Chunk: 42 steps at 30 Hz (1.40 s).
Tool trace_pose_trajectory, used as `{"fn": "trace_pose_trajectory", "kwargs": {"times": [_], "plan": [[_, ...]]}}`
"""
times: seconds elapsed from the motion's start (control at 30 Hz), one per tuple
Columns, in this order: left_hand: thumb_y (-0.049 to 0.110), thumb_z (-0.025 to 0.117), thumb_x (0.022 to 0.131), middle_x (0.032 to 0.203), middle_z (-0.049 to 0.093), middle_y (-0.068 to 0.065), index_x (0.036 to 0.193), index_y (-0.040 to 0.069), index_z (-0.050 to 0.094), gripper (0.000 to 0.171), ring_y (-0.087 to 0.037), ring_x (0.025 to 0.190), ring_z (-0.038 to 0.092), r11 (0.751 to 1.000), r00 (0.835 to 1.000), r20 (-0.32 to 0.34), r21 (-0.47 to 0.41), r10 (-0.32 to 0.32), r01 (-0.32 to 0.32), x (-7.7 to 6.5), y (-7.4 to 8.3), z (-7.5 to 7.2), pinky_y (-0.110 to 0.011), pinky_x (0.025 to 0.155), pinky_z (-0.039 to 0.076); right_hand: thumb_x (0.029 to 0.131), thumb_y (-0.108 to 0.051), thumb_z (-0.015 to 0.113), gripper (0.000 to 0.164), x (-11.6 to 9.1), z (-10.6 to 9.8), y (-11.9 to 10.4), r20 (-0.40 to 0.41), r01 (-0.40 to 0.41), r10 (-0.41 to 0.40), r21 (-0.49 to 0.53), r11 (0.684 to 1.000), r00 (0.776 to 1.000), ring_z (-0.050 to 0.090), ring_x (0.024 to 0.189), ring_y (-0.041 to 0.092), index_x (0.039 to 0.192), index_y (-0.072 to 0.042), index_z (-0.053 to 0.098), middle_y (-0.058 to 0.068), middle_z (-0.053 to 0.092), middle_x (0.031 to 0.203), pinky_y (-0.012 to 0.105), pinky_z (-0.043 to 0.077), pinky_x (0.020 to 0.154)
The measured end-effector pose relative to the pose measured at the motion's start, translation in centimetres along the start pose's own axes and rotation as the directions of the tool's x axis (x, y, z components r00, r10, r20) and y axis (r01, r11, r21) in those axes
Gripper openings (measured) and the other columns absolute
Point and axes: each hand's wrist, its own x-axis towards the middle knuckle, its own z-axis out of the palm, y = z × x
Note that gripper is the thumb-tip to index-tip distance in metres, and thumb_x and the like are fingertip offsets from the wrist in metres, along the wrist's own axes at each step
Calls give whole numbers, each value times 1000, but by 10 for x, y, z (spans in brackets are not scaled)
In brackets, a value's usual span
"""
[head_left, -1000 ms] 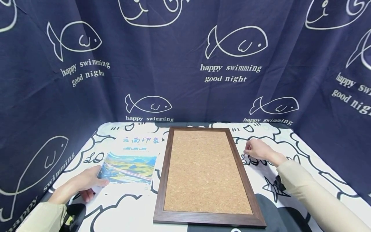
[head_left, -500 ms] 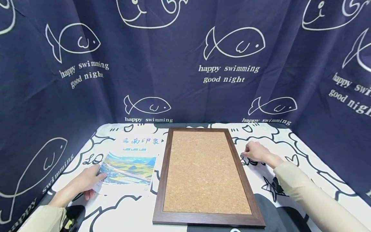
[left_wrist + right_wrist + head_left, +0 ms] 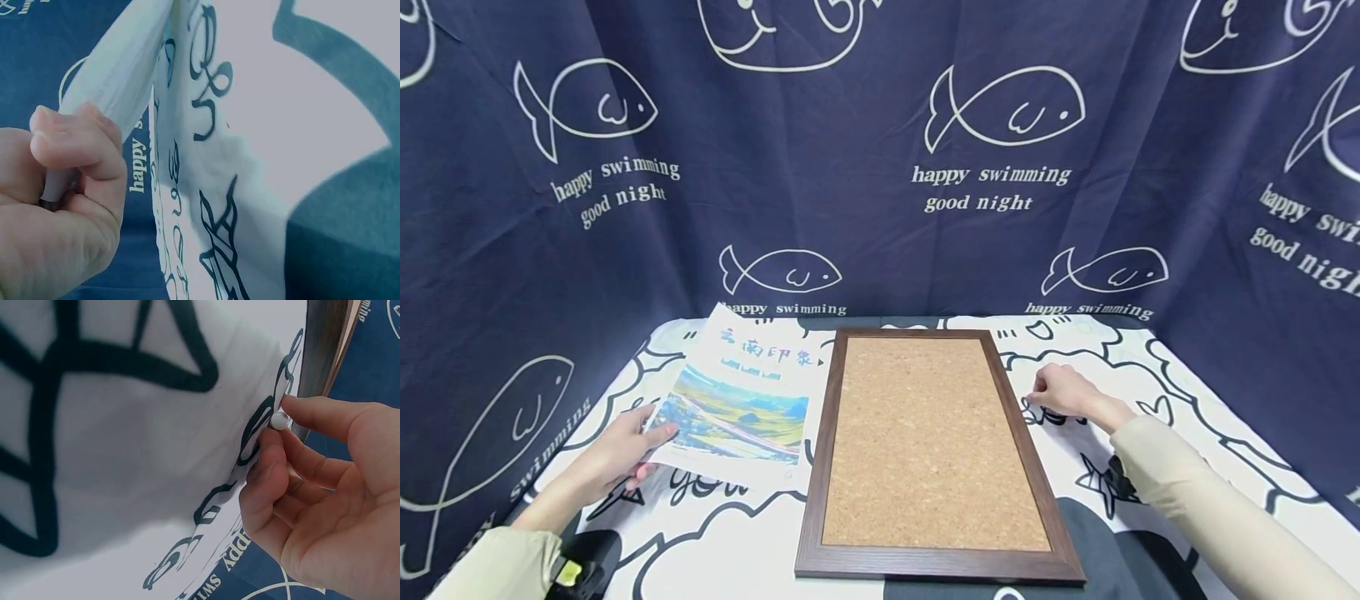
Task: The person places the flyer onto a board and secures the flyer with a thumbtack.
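Observation:
Between thumb and curled fingers, my left hand point(image 3: 617, 454) grips the left edge of a printed poster point(image 3: 737, 412). It bears blue characters and a colourful landscape picture, and its far left corner is raised off the table. In the left wrist view the poster's pale back point(image 3: 122, 69) slants up from the curled fingers point(image 3: 81, 147). My right hand point(image 3: 1067, 392) is low over the table, right of a cork board point(image 3: 936, 442). The right wrist view shows it pinching a small, shiny silvery thumbtack point(image 3: 279, 420) between thumb and fingertips.
The cork board lies flat with a raised dark brown wooden frame point(image 3: 940, 567), just right of the poster. A white cloth point(image 3: 730, 550) with black drawings covers the table. Dark blue curtains point(image 3: 865, 167) printed with fish enclose the back and sides.
The poster lay flat; my left hand has lifted its left side, tilting it and raising the far left corner. My right hand shifted slightly left earlier and is now still.

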Motion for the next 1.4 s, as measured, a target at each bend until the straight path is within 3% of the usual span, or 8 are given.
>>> {"fn": "trace_pose_trajectory", "kwargs": {"times": [0.33,0.53,0.73,1.03,1.4], "plan": [[30,39,105,60,51,8,138,-3,26,49,-3,41,38,988,995,-77,-130,68,-78,0,13,2,-21,36,37,83,-18,70,18,-6,-2,-1,-22,30,-30,-7,1000,999,51,56,12,73,-4,65,0,59,64,26,40,52],[29,39,105,59,52,7,138,-3,27,48,-4,39,39,981,988,-121,-155,98,-116,0,27,17,-22,34,37,82,-17,70,18,-9,-2,-1,-35,49,-49,-1,999,998,50,53,11,73,-4,64,0,59,62,26,40,50],[27,40,105,80,67,3,143,0,28,48,-5,40,41,973,981,-149,-173,125,-150,1,48,44,-24,35,38,86,-23,66,23,-6,0,0,-26,16,-16,-16,1000,1000,47,52,11,74,-3,65,-1,55,60,26,36,48],[19,41,104,74,69,-1,136,1,37,37,-5,37,42,952,982,-130,-256,140,-170,7,72,93,-21,34,37,88,-23,64,22,-3,3,-2,2,-70,70,-53,996,998,48,57,15,77,-4,64,2,55,63,28,34,50],[15,41,103,74,71,-9,134,9,43,31,-8,33,42,934,988,-97,-324,123,-148,16,83,149,-22,33,31,81,-14,64,13,-5,2,1,-20,-27,26,-43,999,999,53,60,16,79,-2,65,5,62,68,29,39,51]]}}
